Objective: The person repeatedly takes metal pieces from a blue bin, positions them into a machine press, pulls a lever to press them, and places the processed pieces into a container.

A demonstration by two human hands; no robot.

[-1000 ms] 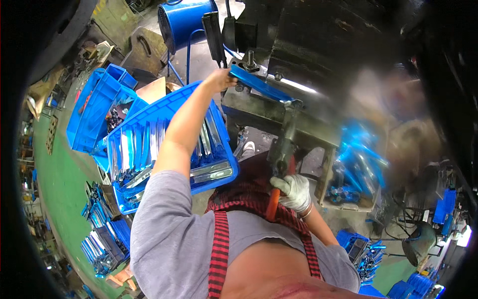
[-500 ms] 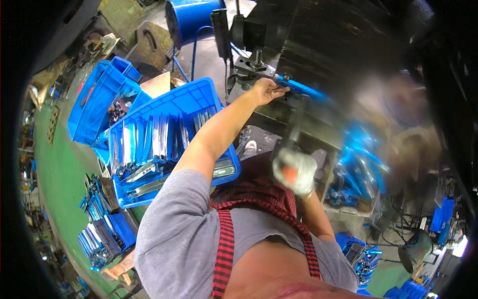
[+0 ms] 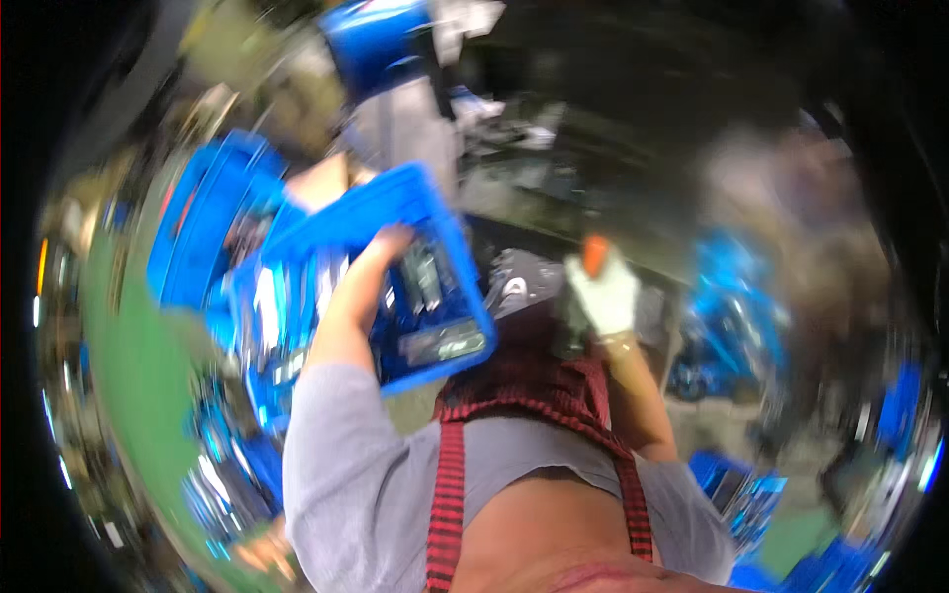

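My bare left hand (image 3: 393, 240) is at the far part of a blue plastic crate (image 3: 477, 296), among the long, thin metal strips (image 3: 321, 282) standing in it. Blur smears its fingers, so I cannot make out any grip. In a white glove, my right hand (image 3: 607, 296) is closed around an orange-handled tool (image 3: 594, 255) in front of the dark machine. The orange end pokes out past the glove; the rest of the tool is hidden or blurred.
More blue crates (image 3: 183, 232) stand at the far left. A pile of blue-tinted strips (image 3: 732, 306) lies right of my glove. The dark machine (image 3: 643, 128) fills the far side, with a blue drum-shaped thing (image 3: 376, 44) at its left.
My left hand has moved left and nearer, from a blue strip on the machine into the crate. That strip no longer shows there. My right hand has risen slightly, moving away from me.
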